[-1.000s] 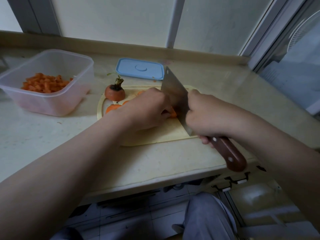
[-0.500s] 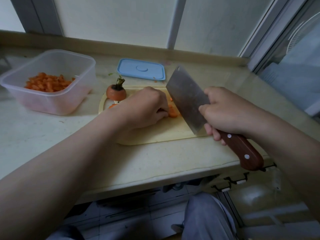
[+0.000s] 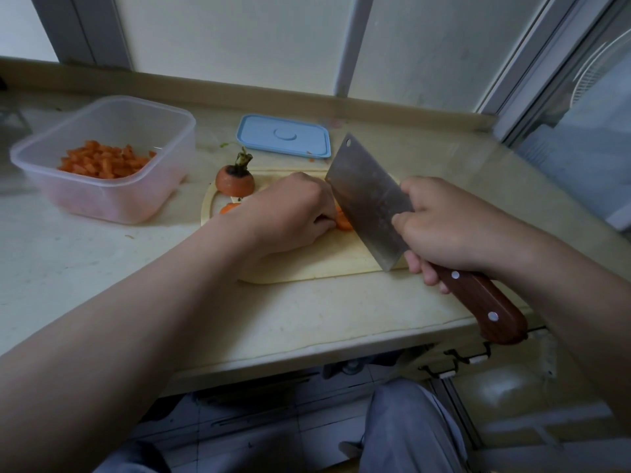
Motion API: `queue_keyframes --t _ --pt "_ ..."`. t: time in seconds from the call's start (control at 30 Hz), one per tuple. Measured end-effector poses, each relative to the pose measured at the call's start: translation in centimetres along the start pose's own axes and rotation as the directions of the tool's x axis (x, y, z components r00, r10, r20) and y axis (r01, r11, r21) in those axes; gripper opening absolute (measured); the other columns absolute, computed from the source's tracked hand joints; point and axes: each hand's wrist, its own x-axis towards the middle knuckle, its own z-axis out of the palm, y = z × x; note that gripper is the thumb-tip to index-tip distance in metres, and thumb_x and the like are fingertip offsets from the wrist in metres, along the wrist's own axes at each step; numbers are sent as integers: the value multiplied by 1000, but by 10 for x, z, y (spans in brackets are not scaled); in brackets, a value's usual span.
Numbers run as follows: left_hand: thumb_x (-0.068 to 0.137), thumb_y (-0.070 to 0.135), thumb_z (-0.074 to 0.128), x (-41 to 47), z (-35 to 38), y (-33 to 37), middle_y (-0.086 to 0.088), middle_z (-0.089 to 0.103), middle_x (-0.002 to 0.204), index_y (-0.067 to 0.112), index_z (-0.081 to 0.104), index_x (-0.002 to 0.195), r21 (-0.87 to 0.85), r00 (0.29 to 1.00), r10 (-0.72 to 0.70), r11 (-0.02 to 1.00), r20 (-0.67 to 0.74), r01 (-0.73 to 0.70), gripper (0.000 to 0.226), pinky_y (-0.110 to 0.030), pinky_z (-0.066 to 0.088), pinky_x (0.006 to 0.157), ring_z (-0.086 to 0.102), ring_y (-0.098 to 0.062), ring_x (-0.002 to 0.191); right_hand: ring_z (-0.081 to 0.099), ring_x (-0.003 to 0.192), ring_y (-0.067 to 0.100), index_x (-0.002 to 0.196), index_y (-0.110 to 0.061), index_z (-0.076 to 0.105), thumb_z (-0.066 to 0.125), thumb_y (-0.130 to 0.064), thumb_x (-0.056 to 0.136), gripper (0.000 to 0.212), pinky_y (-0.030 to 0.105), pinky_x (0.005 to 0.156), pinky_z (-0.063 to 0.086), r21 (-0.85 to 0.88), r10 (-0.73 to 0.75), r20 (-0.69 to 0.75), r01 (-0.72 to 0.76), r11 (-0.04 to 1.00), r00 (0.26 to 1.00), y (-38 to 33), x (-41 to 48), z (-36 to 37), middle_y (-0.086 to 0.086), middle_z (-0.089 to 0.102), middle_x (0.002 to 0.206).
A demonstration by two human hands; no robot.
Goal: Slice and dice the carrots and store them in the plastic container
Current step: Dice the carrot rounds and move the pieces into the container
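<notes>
Your left hand (image 3: 290,213) curls its fingers over the carrot piece (image 3: 343,222) at the middle of the cutting board (image 3: 327,269), the orange end showing just past your fingertips beside the cleaver (image 3: 368,203) blade (your right hand (image 3: 450,230) clenches its wooden handle), while the plastic container (image 3: 112,203) of dice sits toward the counter's (image 3: 102,268) far left.

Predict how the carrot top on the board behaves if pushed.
The carrot top stands stem up on the cutting board, so it probably slides rather than rolls. Knocked over, its round body would likely roll. It looks stiff.
</notes>
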Motion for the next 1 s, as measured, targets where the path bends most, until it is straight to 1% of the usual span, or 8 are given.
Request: queue_keyframes --t 0.1,0.37,0.5,0.63,0.73,0.8,0.87,1.0 --pt "89 21 62 -1 0 0 -1 70 92 12 77 88 1 1000 8 1000 -4 -8 18 -40 51 74 63 -19 82 60 42 21 128 -14 43 40 -8 104 25 32 46 52 -5 -8 -7 8 1000 1000 0 1 1 22 68 68" --pt "84 30 48 -1 -2 4 -1 70 91 13 77 88 13 999 -18 1000 36 17 34 -40 52 74 63 -19 82 60 42 21 129 -17 44 40 -7 103 28 32 45 52 -11 -21 1 21 1000 1000 1 0 -1 22 68 68" --pt "84 31 47 -1 -3 5 -2 70 91 12 77 89 15 999 -18 1000 46 18 35 -40 52 74 64 -21 83 59 41 22 124 -11 44 39 -8 104 21 33 45 52 -45 -13 11 14 999 1000 0 1 0 25 68 69" --pt "84 32 47 -1 -2 6 -3 71 90 11 77 89 7 998 -41 999 45 41 37 -41 53 74 64 -23 82 57 40 23 112 -20 42 38 -10 104 13 35 45 53 -78 -4 53 9 997 999 -3 0 4 25 67 71" --pt "84 29 51 -1 -2 7 -4 72 90 13 79 92 -3 999 -31 1000 22 31 33 -41 53 74 65 -25 82 57 42 26 99 -17 39 37 -9 102 9 37 46 53 -127 -16 68 25 992 998 -7 1 7 26 66 72" --pt "85 27 54 -1 -2 9 -4 73 91 15 80 93 -17 1000 -16 1000 15 16 30 -40 54 75 66 -25 82 55 41 27 95 -17 38 37 -6 100 12 37 45 52 -153 -7 86 20 988 996 -10 6 7 26 64 66" --pt "85 29 52 0 -2 10 -5 73 90 14 79 92 -17 1000 -22 1000 11 22 33 -41 54 74 66 -26 81 54 39 28 95 -13 39 36 -3 96 11 37 44 52 -157 0 83 13 988 997 -15 12 8 27 63 60" --pt "85 35 49 1 -2 10 -7 73 90 12 78 90 8 999 -37 999 21 37 38 -42 53 73 66 -27 81 57 46 33 100 -9 43 36 -2 92 13 42 46 55 -159 -21 36 27 987 999 -25 22 11 28 65 62"
